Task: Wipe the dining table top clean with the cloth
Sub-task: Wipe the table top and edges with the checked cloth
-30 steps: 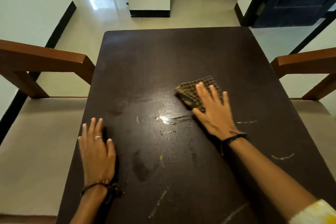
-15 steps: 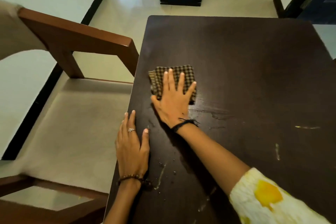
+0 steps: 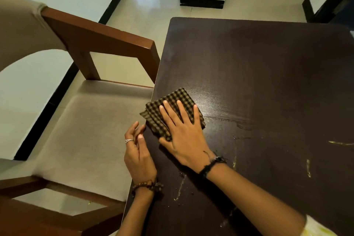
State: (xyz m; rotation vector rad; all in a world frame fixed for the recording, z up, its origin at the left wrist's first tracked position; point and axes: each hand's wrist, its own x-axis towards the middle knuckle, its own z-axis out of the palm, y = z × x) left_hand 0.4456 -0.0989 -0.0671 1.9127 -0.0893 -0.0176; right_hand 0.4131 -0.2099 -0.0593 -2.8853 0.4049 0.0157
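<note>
Pale tiled floor (image 3: pixel 145 15) and white walls with black skirting surround a dark brown desk (image 3: pixel 258 74) that fills the right side of our view. Left of it stands a wooden chair (image 3: pixel 99 38) with a beige seat pad, its armrest end almost touching the desk's left edge.

We see the cloth (image 3: pixel 172 101), folded, checked in dark green and tan, lying flat at the desk's left edge, one corner overhanging the edge a little. Our right hand (image 3: pixel 183 132) lies palm down on the cloth, fingers spread and straight, pressing it onto the desk; not gripping, just flat on top. A black thread band sits at that wrist, and a white and yellow sleeve shows at the near right corner.

Our left hand (image 3: pixel 138 151) is at the desk's left edge just near of the cloth, fingers loosely curled and apart, holding nothing, thumb on the desk edge. It has a ring on one finger and a beaded bracelet at the wrist.

Wet smear (image 3: pixel 226 119) runs right from the cloth. Yellowish streaks (image 3: pixel 308 167) and small crumbs remain on the near and right parts of the desk.
</note>
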